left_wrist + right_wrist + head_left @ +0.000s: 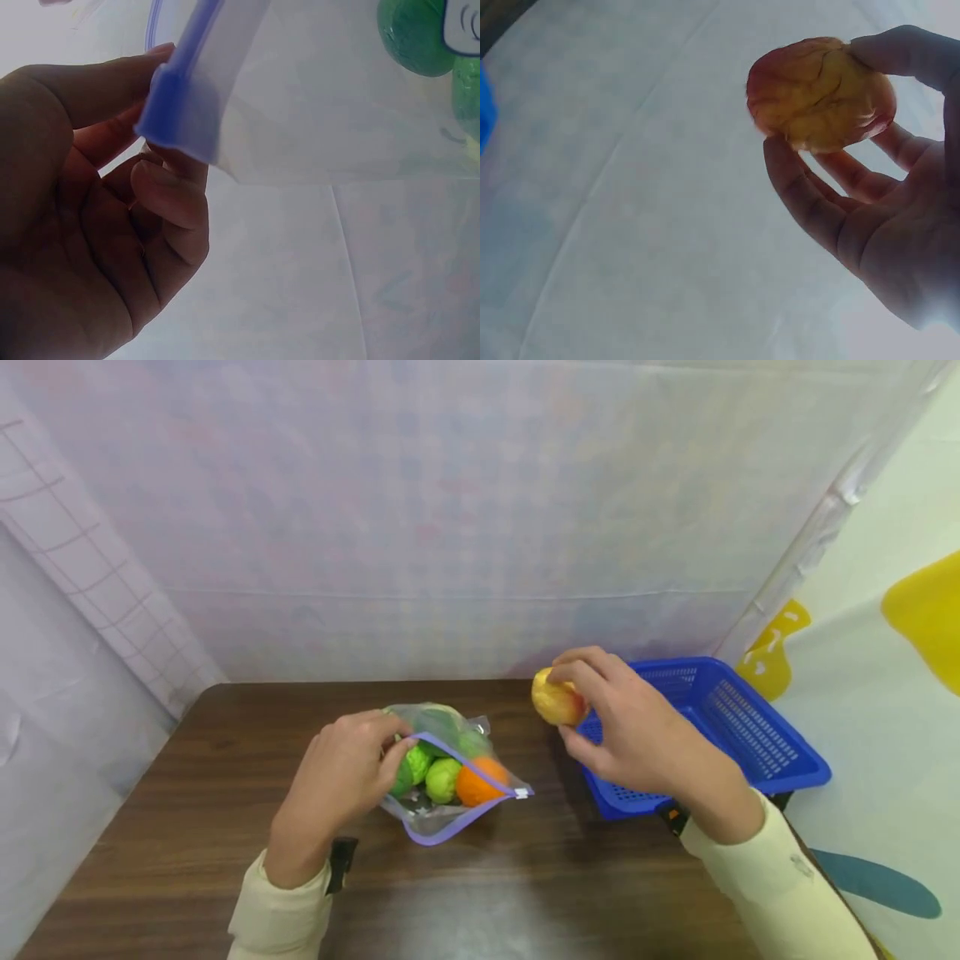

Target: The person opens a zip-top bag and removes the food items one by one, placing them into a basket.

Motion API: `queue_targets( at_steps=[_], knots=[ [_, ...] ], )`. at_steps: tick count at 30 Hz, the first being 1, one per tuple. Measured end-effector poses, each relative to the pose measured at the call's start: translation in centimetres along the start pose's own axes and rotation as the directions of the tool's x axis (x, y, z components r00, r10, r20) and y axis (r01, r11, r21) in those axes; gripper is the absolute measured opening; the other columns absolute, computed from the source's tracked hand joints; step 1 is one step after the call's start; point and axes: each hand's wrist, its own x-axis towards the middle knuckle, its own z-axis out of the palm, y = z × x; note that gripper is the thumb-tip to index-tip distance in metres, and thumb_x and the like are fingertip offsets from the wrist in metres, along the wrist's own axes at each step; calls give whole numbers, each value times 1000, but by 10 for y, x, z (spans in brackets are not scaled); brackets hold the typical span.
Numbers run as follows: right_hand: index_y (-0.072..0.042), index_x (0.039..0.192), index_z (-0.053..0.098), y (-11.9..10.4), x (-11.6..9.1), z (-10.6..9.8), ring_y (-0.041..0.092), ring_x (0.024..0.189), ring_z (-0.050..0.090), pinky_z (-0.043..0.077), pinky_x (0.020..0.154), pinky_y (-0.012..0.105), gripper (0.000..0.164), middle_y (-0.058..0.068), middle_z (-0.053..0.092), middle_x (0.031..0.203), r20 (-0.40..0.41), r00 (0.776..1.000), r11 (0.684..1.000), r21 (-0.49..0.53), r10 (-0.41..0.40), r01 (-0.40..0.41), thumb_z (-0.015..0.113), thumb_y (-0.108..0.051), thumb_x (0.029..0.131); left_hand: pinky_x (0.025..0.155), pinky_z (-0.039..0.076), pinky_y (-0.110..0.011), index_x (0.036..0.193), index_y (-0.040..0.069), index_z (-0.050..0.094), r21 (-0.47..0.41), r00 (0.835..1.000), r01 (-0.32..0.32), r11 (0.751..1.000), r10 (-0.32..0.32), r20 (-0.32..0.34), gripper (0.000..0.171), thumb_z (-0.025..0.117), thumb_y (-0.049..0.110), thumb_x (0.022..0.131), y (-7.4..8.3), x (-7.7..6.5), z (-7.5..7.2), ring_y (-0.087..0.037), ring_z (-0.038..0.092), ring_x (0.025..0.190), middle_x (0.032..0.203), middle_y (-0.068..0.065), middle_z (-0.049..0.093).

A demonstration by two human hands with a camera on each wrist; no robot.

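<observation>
In the head view, a clear zip bag point(450, 838) with a purple-blue rim gapes on the table. Inside it lie an orange point(482, 782) and several green fruits or vegetables point(443, 779). My left hand point(341, 768) pinches the bag's rim at its left corner; the left wrist view shows the blue zip edge point(176, 105) between thumb and fingers. To the right of the bag, my right hand point(630, 722) holds a round yellow-and-red fruit point(553, 697), like a peach, raised between thumb and fingertips. Its wrinkled surface shows in the right wrist view.
A blue plastic basket point(772, 760) with slotted walls stands at the table's right side, partly behind my right hand and wrist. The brown wooden table point(465, 902) runs back to a pale patterned cloth point(450, 527). More cloth hangs along both sides.
</observation>
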Motion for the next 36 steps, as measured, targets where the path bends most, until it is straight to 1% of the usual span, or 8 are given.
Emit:
queue_targets(
  at_steps=[6,12,20,23,27,30,33,36],
  knots=[
    [-7,114,53,37,8,-3,19,85,51,50,69,38,44,10,55,111,86,992,995,24,90,-92,73,-14,77,50,49,-37,85,9,78,-6,1000,4,1000,-4,10,7,77,14,82,1,-1,2,-16,54,58,77,-5,72],
    [-1,115,53,69,15,2,24,84,52,50,70,41,45,16,55,109,180,968,983,18,177,-183,74,-13,78,50,49,-37,85,9,78,-2,1000,0,1000,0,7,6,76,14,83,1,0,1,-16,55,58,77,-5,72],
    [3,112,53,103,23,22,32,88,53,50,74,51,46,23,56,105,180,965,982,-30,188,-186,75,-5,71,50,49,-37,84,9,78,-3,1000,1,1000,-1,7,6,76,14,82,1,0,1,-16,55,58,77,-5,72],
    [2,114,54,116,24,31,34,87,54,50,73,52,49,23,56,105,218,949,974,-40,226,-223,75,-4,70,50,50,-38,84,9,78,-3,1000,0,1000,0,8,6,76,14,82,1,0,1,-16,55,58,77,-5,72],
    [2,119,55,128,25,40,34,87,54,51,73,53,51,24,55,108,298,909,956,-65,292,-286,74,-5,72,50,50,-38,85,8,78,-3,1000,0,1000,1,11,6,76,14,83,2,0,1,-16,55,58,77,-5,72],
    [3,118,56,135,24,46,36,90,54,51,77,54,50,26,55,110,335,889,949,-74,313,-306,74,-5,73,50,50,-38,85,9,78,-5,1000,1,1000,-1,15,7,76,15,83,2,0,1,-16,55,58,78,-5,72],
    [5,115,57,141,22,52,38,91,55,50,79,55,47,28,58,107,355,885,953,-70,301,-296,75,-5,72,50,49,-38,85,9,78,-3,1000,-1,1000,1,15,7,76,15,83,2,0,1,-16,55,58,78,-5,72],
    [7,108,58,146,18,60,38,87,55,50,77,54,42,27,62,100,370,889,962,-63,269,-265,76,-5,72,50,49,-38,85,9,78,-2,1000,-5,1000,5,13,6,76,15,83,2,1,1,-16,55,58,78,-5,73]
  ],
)
